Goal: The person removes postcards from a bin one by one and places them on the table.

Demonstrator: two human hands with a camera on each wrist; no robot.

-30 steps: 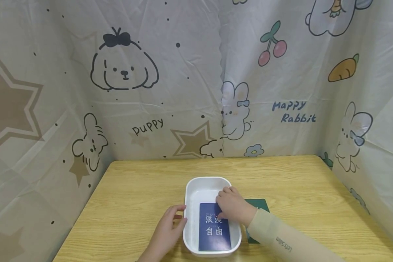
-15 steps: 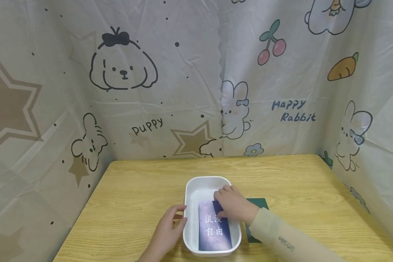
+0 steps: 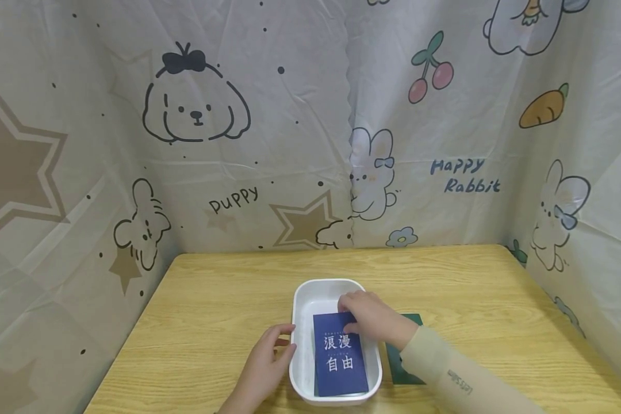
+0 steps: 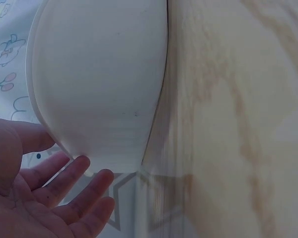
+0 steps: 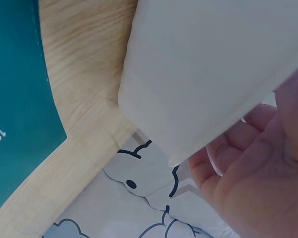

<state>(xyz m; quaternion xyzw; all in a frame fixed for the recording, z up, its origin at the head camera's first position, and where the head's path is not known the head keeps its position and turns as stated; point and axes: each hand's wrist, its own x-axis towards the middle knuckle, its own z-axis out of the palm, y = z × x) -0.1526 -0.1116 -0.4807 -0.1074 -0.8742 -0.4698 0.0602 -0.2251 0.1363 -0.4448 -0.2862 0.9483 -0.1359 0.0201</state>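
- The blue booklet point(image 3: 336, 368) lay inside the white tray point(image 3: 327, 282), toward the tray's near end and right wall, with bare floor showing at the far end and along the left wall.
- Within the last second its far edge had come up toward the camera. A pale glare, spread over the cover half a second earlier, was gone, so the face had evidently changed its slant.
- The near edge had hardly shifted and sat close to the tray's near wall. A thin dark line showed along the lower left edge; whether something lay beneath could not be told.
- The right hand point(image 3: 375, 316) had its fingers curled over the booklet's far right corner, thumb on the cover, in what looked like a pinch. Its wrist had edged slightly rightward. The right wrist view hid the grip behind the tray wall.
- For the work, this suggested that the booklet was partly raised in the fingers rather than lying loose, and not yet clear of the tray.
- The left hand point(image 3: 265, 356) had not moved: fingers loosely spread, grasping nothing, fingertips against the tray's left side.
- The tray stood about midway between the left and right edges of the desk point(image 3: 227, 299), well short of the far edge.
- The green booklet point(image 3: 401, 371) lay on the desk just right of the tray, partly under the right forearm, apparently undisturbed.
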